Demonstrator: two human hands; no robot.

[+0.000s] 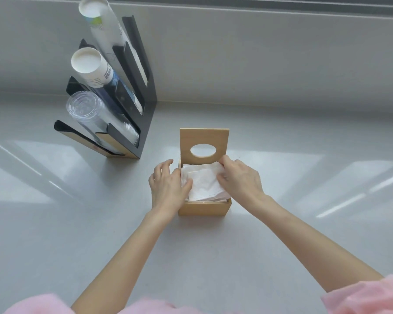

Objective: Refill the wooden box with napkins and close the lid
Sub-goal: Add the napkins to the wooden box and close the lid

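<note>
My left hand (pixel 168 184) and right hand (pixel 238 177) hold the napkins (pixel 204 182) in the wooden box (pixel 204 208) on the table (pixel 55 223), so I should press them flat before shutting the lid (pixel 204 138)

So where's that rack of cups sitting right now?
The cup rack stands at the upper left of the head view, against the back wall on the grey counter, beyond and left of the wooden box.
</note>
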